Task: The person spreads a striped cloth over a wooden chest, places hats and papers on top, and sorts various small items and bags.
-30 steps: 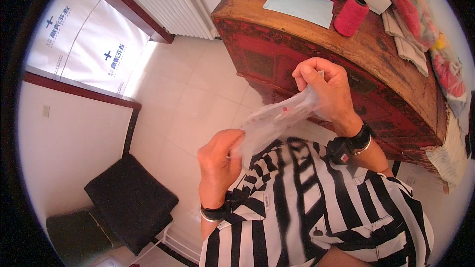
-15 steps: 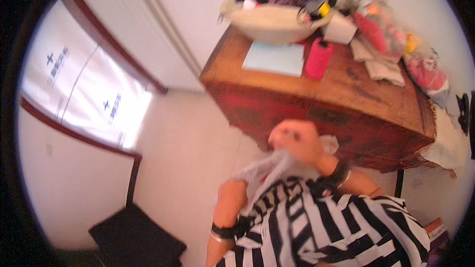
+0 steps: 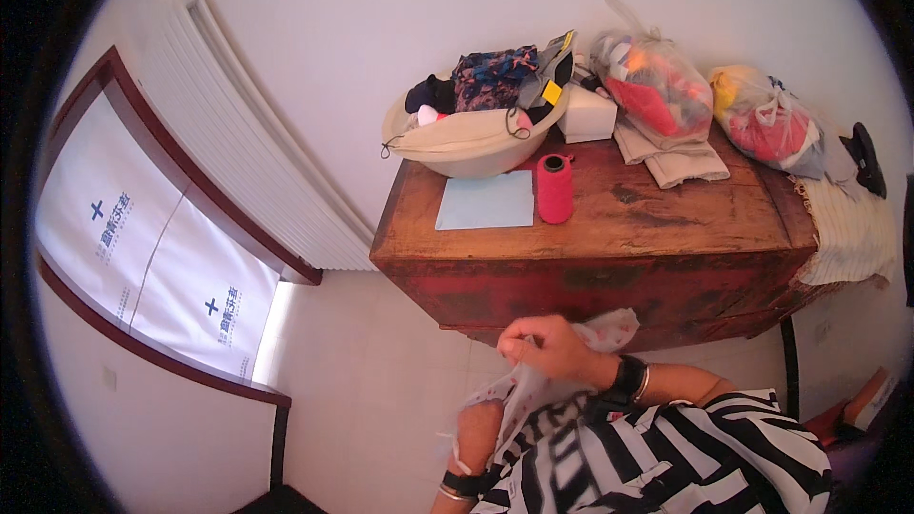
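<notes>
A thin white plastic bag (image 3: 528,390) with faint reddish marks stretches between my hands in front of my striped top. My right hand (image 3: 555,346) is closed, its fingers curled and pinching the upper part of the bag; some of the film shows behind the wrist. Lower and to the left, my left hand (image 3: 479,426) grips the bag's edge, with the film covering its fingertips. A thin strip of the bag hangs over the left wrist. What the bag holds, if anything, cannot be made out.
A reddish-brown wooden chest (image 3: 609,276) stands ahead. On it are a cream basin (image 3: 466,148) of clothes, a light blue sheet (image 3: 486,200), a pink thread cone (image 3: 555,192), a white box (image 3: 587,116), folded beige cloth (image 3: 681,164) and clear bags (image 3: 657,86) of fabric. A radiator (image 3: 257,124) lines the wall.
My view has tilted up, so the chest and hands sit lower in the picture. Both hands still hold the plastic bag, and more of its film shows behind the right wrist.
</notes>
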`<state>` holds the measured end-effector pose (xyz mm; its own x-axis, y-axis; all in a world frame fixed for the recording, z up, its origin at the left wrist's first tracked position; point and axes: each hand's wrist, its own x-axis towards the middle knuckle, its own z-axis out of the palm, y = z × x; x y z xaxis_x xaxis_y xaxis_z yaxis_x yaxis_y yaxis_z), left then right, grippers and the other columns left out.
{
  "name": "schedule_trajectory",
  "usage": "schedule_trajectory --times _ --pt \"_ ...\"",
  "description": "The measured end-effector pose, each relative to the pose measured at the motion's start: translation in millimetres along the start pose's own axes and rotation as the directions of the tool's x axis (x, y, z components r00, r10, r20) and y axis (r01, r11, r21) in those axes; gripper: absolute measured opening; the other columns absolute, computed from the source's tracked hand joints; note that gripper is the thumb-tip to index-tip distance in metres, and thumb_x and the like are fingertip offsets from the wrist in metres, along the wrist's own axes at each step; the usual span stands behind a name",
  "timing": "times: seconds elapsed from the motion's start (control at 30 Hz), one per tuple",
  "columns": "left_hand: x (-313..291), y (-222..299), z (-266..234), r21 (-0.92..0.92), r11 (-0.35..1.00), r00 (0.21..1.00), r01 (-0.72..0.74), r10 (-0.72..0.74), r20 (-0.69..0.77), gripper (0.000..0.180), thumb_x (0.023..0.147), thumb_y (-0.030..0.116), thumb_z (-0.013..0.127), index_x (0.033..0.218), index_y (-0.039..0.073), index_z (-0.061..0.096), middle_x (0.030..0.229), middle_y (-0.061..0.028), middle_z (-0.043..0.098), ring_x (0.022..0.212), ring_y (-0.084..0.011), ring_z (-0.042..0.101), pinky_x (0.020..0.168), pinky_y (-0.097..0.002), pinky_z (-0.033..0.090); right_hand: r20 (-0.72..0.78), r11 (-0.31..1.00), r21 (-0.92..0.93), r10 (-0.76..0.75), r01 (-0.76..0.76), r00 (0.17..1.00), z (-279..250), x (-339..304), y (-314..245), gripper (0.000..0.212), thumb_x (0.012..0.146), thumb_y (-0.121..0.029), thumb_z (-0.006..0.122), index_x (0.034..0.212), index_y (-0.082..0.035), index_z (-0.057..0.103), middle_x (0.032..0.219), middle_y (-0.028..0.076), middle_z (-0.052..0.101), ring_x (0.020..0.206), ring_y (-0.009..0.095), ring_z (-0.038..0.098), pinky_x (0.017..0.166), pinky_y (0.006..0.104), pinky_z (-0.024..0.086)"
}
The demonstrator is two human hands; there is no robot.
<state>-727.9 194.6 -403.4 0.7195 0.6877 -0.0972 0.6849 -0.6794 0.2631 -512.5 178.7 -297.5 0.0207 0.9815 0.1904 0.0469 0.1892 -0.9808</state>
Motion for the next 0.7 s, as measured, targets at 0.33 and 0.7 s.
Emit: schedule_trajectory --times 0.33,0.7 --pt "24 20 -6 -0.604 0.784 0.989 -0.143 0.134 -0.061 0.029 0.089 0.013 0.055 0.113 -0.001 0.063 0.104 -0.0257 0.065 0.096 -0.0403 0.063 0.08 -0.0413 0.051 -0.117 0.997 -0.065 0.024 -0.031 0.993 -19 -12 4 0.018 0.091 -0.018 0.059 0.09 -0.002 0.068 0.073 0.001 0.064 0.066 0.006 0.054 0.058 0.024 0.043" --pt "-11 35 -70 -0.692 0.709 0.943 -0.134 -0.123 -0.308 0.042 0.079 0.009 0.072 0.118 -0.002 0.06 0.112 -0.0172 0.065 0.102 -0.0246 0.063 0.09 -0.0374 0.049 -0.26 0.985 -0.099 0.11 -0.14 0.959 -53 -33 28 0.018 0.091 -0.018 0.06 0.089 -0.003 0.069 0.072 0.0 0.064 0.064 0.006 0.054 0.057 0.0246 0.043"
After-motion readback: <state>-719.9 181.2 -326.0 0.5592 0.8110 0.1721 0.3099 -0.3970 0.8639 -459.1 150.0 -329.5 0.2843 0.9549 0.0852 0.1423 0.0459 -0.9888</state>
